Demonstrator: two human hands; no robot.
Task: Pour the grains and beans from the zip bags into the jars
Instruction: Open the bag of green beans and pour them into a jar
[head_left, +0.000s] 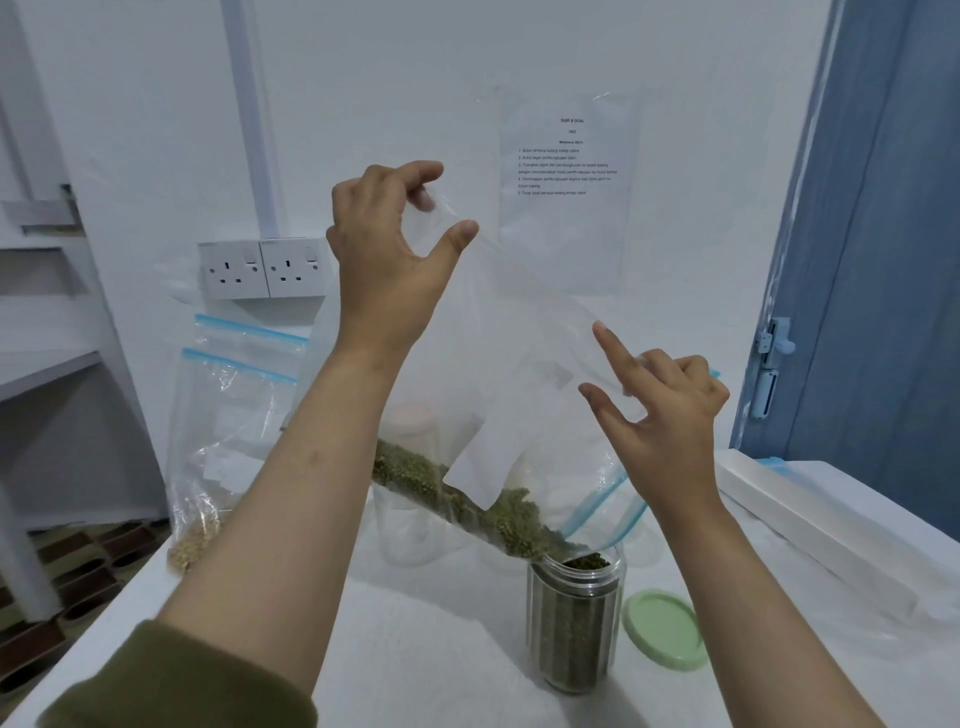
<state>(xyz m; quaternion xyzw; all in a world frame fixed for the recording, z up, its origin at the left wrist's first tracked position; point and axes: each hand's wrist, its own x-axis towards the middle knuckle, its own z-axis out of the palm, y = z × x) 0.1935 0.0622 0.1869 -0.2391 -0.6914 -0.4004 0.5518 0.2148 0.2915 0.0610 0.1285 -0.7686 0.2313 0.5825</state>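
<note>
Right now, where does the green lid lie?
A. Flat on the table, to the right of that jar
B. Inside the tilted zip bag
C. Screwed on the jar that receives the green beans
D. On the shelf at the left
A: the green lid lies flat on the table, right of the open jar, whose mouth takes beans from the zip bag.

Wall notice (569, 171) print too small; bag (519, 332) veils rear jars (410, 519)

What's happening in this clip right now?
A person is tipping a zip bag of green beans into an open jar, already nearly full. The left hand pinches the bag's raised bottom corner; the right hand holds its side. A green lid lies beside the jar; another bag of grain waits left.
</note>
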